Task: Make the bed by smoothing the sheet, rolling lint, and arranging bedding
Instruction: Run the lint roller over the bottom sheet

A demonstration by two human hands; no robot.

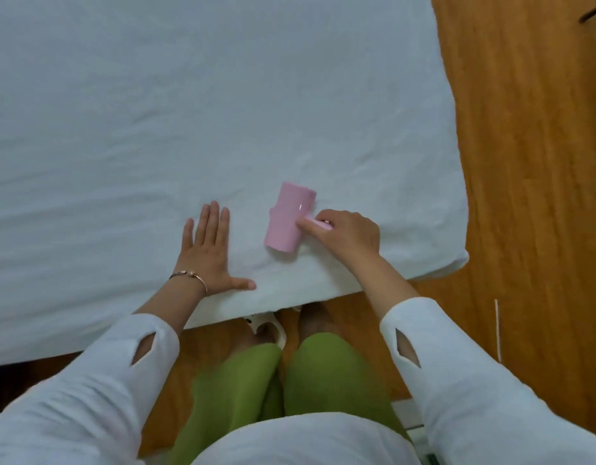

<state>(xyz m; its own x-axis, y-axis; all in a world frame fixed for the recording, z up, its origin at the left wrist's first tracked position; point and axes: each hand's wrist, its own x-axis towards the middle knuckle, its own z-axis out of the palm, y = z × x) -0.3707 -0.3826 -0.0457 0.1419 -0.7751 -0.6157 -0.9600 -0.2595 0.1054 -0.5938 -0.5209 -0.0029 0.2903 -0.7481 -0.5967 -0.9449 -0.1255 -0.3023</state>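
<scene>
Head view, looking down over the near edge of the bed. White sheet [189,112] covered the mattress, lightly creased, with shallow wrinkles running mostly left to right; its corner fell at right, beside the wooden floor [524,162]. Pink lint roller [288,218] lay on the sheet close to the near edge, right of centre. Long axis of the drum ran roughly away from the person, tilted slightly to the right at the far end; far end open-faced toward the middle of the bed, near end toward the bed edge. Handle projected sideways from the drum toward the right, mostly hidden in the grip. Right hand [348,234] closed around that handle, index finger extended along it and touching the drum's side, remaining fingers curled under. Left hand [207,255] lay flat, palm down on the sheet just left of the roller, not touching it; fingers straight and close together, pointing away from the body, thumb splayed out to the right along the bed edge. Thin bracelet [189,276] sat at the left wrist. White sleeves [457,364] with slit openings covered both forearms. Green trousers [323,370] and a light slipper [273,327] were visible below the bed edge, over the floor.
</scene>
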